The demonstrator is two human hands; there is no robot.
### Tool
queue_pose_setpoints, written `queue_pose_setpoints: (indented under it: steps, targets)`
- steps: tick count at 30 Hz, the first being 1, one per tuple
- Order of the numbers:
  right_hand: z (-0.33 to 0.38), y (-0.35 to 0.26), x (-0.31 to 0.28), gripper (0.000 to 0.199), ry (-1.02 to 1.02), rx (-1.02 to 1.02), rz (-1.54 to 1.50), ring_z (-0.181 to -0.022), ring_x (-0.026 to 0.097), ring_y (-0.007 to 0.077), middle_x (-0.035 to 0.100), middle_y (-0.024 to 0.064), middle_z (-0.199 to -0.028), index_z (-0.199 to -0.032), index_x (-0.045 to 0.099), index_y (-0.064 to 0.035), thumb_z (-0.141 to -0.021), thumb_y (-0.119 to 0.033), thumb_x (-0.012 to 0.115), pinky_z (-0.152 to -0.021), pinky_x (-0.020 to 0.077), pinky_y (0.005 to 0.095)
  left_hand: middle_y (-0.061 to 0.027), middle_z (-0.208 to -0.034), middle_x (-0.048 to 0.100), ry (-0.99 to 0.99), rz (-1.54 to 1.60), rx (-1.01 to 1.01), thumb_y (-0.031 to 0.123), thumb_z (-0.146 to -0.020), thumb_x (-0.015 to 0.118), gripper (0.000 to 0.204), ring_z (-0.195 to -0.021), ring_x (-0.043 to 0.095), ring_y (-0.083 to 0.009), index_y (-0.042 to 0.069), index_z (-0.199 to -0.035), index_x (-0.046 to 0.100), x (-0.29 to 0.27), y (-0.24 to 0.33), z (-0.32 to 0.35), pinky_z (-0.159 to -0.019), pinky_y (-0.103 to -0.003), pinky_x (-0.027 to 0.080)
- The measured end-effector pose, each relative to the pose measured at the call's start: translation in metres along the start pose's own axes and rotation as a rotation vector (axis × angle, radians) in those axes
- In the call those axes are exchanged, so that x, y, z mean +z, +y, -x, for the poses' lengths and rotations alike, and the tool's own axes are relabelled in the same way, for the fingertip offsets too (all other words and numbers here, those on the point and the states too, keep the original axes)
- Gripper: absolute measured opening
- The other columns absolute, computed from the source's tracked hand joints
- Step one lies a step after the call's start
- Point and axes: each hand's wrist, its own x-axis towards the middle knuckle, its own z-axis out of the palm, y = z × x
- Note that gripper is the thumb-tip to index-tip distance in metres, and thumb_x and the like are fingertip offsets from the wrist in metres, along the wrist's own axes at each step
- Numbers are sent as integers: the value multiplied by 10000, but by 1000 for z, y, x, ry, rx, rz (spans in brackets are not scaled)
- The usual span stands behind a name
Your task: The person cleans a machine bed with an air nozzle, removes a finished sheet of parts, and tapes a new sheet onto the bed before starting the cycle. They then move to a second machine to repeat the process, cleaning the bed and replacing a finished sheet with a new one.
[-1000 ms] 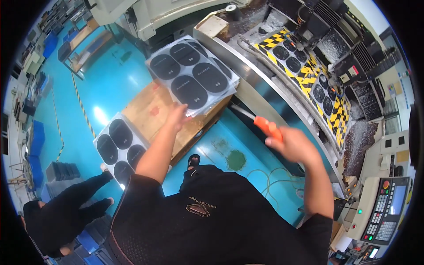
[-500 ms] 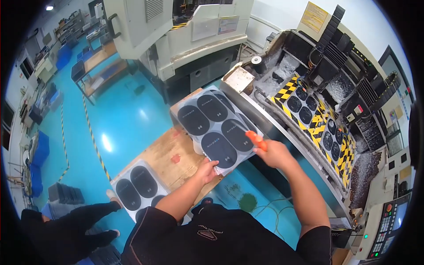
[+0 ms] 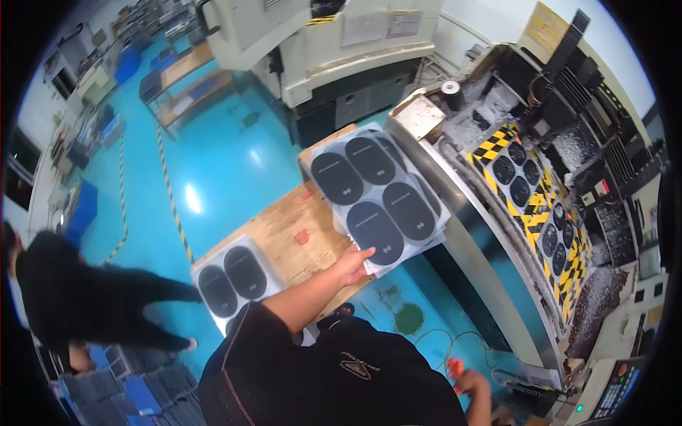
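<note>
My left hand (image 3: pixel 353 265) reaches forward and pinches the near corner of a stack of grey sheets (image 3: pixel 379 192) that carry black oval pads. The stack lies on the right end of a wooden bench (image 3: pixel 291 238). A second, smaller stack of pad sheets (image 3: pixel 231 275) lies on the bench's left end, beside my left forearm. My right hand (image 3: pixel 470 383) is down low at the bottom right, curled around a small orange tool (image 3: pixel 455 367), away from the bench.
A long machine bed (image 3: pixel 543 213) with yellow-black striped fixtures holding more oval pads runs along the right. A control panel (image 3: pixel 614 389) sits at the bottom right. A large white machine (image 3: pixel 334 50) stands behind the bench. Another person in black (image 3: pixel 85 298) stands on the blue floor at left.
My right hand with the orange tool has dropped from the sheet stack down to my right side. My left hand has slid to the stack's near corner. The person at left has shifted.
</note>
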Motion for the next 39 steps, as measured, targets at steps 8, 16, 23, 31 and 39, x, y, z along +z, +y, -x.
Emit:
queue_pose_setpoints:
  steps: [8, 16, 23, 31, 39]
  targets:
    - [-105, 92, 148, 510, -153, -19, -402, -594, 640, 217, 678, 104, -718, -841, 721, 21, -848, -489, 706, -585, 516, 375, -111, -1262, 624, 17, -29, 44, 310, -1003, 567, 412, -1096, 653, -294, 103, -1350, 484, 1, -25, 13, -862, -422, 585]
    - [-147, 178, 200, 538, -129, -112, -587, -623, 647, 223, 689, 120, -763, -868, 721, 25, -827, -511, 709, -576, 508, 370, -166, -1284, 584, -19, -112, -100, 680, -930, 481, 689, -1070, 647, -297, 92, -1289, 470, -51, -136, 34, -833, -407, 563]
    - [-179, 202, 205, 531, -162, -271, -551, -634, 658, 234, 697, 134, -774, -877, 712, 28, -827, -499, 692, -579, 513, 367, -37, -778, 617, -277, -1863, -435, 458, -857, 704, 372, -692, 611, -196, 118, -1004, 670, -171, -246, 64, -602, -366, 514]
    - [-142, 202, 172, 574, 4, -121, -292, -708, 697, 308, 710, 194, -842, -904, 714, 9, -870, -560, 653, -686, 543, 418, -33, -850, 632, 181, -1541, -645, 295, -927, 662, 241, -656, 602, -165, 156, -1122, 642, -150, -227, 57, -532, -312, 474]
    - [-41, 165, 98, 437, 741, -602, -858, -960, 680, 353, 707, 207, -994, -1152, 661, -44, -895, -395, 693, -824, 523, 414, -26, -752, 570, -2, -1542, -400, 201, -938, 647, 164, -578, 539, -133, 87, -1044, 593, -74, -234, 14, -464, -289, 425]
